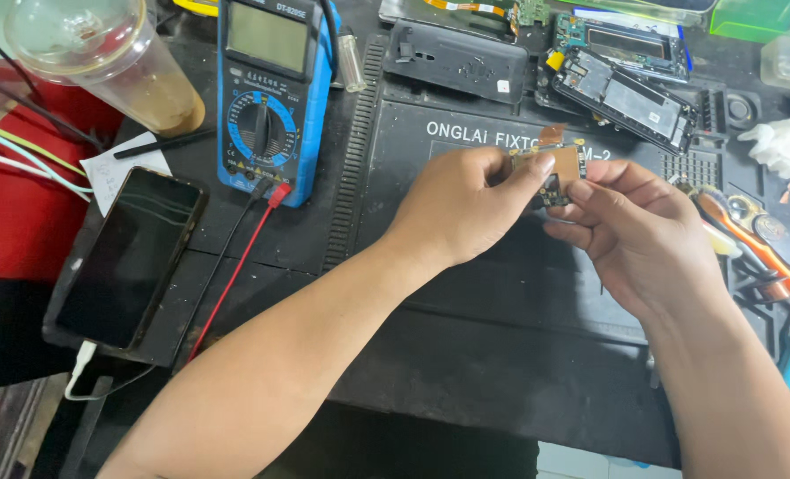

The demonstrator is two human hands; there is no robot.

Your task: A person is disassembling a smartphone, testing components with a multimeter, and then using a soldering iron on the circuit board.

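- Both hands pinch one small circuit board (562,168) at the upper middle of the frame: my left hand (466,208) holds its left edge between thumb and forefinger, and my right hand (639,231) grips its right and lower edge with the fingertips, above the dark work mat (501,355).
- I judge the hold thin: a slip would drop the board onto the mat, or a twist between the two hands could bend it or tear the orange ribbon (552,135) at its top.
- Fingers on the bare parts could smudge or damage them.
- My left forearm lies near the red probe wire (235,266); a sweep could drag the blue meter (273,93).
- White lettering runs across the mat's top edge.
- Meter at upper left has a grey screen, a round dial and white marks.
- A black phone (129,257) lies at left, and a clear plastic cup (111,62) stands in the upper left corner.
- An opened phone (625,98) lies at upper right.
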